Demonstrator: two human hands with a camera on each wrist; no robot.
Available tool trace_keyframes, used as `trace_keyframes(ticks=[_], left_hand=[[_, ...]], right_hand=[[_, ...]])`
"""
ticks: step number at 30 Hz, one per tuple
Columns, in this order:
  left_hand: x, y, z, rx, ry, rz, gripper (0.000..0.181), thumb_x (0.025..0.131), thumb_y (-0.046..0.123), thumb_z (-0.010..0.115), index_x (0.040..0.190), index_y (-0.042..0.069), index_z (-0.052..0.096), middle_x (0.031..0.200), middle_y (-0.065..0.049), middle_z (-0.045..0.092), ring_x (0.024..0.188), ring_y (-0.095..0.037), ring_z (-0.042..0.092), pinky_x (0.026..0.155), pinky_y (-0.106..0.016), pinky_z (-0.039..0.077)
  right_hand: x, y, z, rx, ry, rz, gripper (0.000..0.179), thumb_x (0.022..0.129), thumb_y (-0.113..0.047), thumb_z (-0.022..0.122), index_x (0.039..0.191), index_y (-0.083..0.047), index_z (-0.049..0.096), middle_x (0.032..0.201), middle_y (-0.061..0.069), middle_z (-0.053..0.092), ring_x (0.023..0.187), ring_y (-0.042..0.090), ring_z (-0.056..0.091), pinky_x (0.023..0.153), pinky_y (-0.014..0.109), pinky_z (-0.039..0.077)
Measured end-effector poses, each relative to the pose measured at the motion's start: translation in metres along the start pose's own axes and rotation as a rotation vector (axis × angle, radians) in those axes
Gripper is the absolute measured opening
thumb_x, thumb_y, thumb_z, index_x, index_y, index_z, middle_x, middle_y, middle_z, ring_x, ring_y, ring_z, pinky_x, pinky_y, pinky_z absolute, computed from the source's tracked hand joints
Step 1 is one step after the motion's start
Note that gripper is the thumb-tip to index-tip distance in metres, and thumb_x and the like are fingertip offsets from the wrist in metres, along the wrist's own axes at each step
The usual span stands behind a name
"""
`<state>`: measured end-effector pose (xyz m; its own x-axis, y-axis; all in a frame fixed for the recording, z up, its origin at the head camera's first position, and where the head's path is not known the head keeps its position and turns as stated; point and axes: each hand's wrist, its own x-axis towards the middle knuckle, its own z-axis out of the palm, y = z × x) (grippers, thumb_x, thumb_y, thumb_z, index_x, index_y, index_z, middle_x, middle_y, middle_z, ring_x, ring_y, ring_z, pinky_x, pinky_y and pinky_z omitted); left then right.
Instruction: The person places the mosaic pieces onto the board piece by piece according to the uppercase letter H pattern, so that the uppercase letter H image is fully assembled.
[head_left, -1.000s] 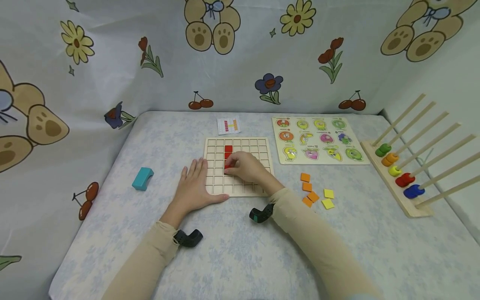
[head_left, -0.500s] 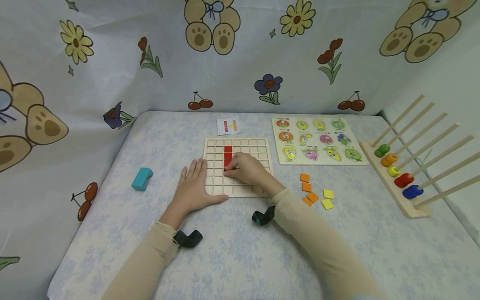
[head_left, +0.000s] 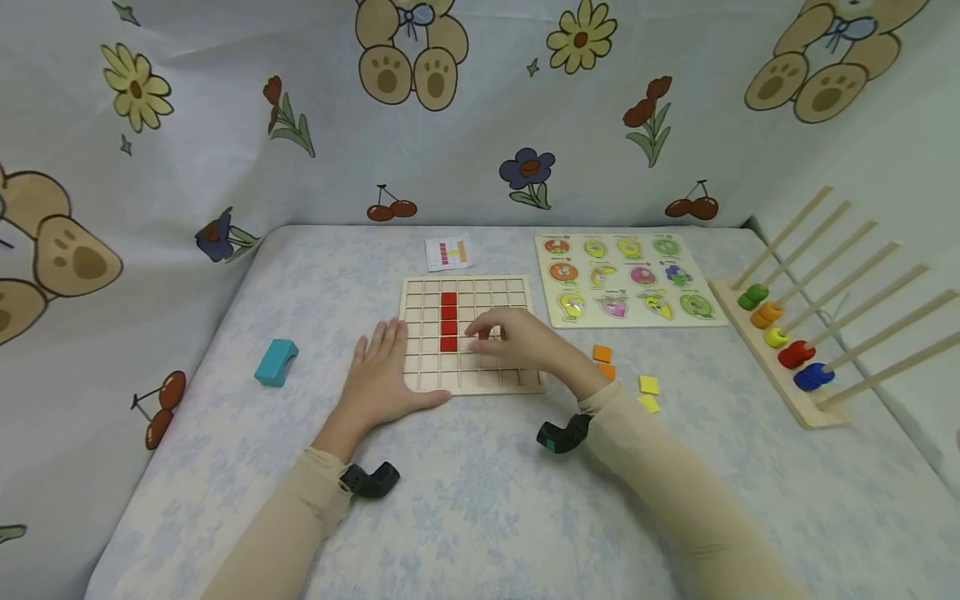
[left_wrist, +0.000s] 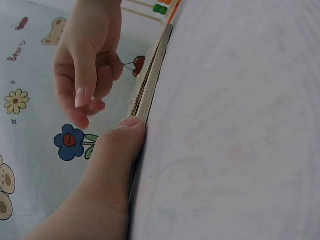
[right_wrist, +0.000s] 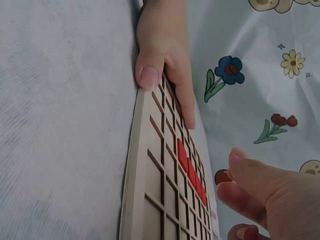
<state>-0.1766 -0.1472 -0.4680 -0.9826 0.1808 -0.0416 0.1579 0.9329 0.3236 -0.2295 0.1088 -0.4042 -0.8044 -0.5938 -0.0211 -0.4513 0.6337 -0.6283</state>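
A wooden grid board lies on the table with a short column of red square tiles in its cells. My left hand rests flat along the board's left side, its thumb touching the near edge, as the left wrist view also shows with the thumb. Just right of the lowest red tile, my right hand hovers over the board, fingers loosely bent and holding nothing. In the right wrist view its thumb and fingers stand apart from the tiles.
Orange tiles, partly hidden by the right arm, and yellow tiles lie right of the board. Behind is a printed card. A fruit puzzle board and a pegged bead stand occupy the right; a teal arch block sits left.
My right hand has let go of the lowest red tile and moved slightly right, uncovering the whole red column. The left hand keeps its place on the board's edge.
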Motion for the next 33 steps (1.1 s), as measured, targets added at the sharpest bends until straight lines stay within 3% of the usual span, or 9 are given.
trace_keyframes(ticks=[17, 27, 33], left_hand=[[0.000, -0.002, 0.001, -0.003, 0.010, 0.021, 0.146, 0.059, 0.101, 0.044, 0.160, 0.007, -0.001, 0.168, -0.013, 0.001, 0.156, -0.031, -0.002, 0.124, -0.056, 0.000], [0.000, -0.002, 0.001, 0.001, 0.008, 0.020, 0.146, 0.059, 0.101, 0.045, 0.160, 0.007, -0.001, 0.168, -0.013, 0.001, 0.156, -0.031, -0.002, 0.124, -0.057, 0.001], [0.000, -0.001, 0.000, -0.003, 0.008, 0.024, 0.146, 0.059, 0.101, 0.046, 0.160, 0.006, 0.000, 0.168, -0.013, 0.002, 0.156, -0.031, -0.001, 0.124, -0.057, 0.001]], right_hand=[[-0.102, 0.059, -0.047, 0.019, 0.038, 0.196, 0.023, 0.092, -0.026, 0.072, 0.114, -0.018, 0.073, 0.098, -0.003, 0.066, 0.076, 0.020, 0.052, 0.059, 0.024, 0.043], [-0.149, 0.082, -0.053, 0.091, 0.031, 0.312, 0.025, 0.088, -0.030, 0.076, 0.111, -0.020, 0.074, 0.097, -0.002, 0.068, 0.078, 0.021, 0.051, 0.057, 0.023, 0.043], [-0.170, 0.084, -0.050, 0.109, 0.005, 0.278, 0.023, 0.084, -0.031, 0.079, 0.105, -0.025, 0.074, 0.096, -0.006, 0.070, 0.079, 0.018, 0.052, 0.063, 0.023, 0.044]])
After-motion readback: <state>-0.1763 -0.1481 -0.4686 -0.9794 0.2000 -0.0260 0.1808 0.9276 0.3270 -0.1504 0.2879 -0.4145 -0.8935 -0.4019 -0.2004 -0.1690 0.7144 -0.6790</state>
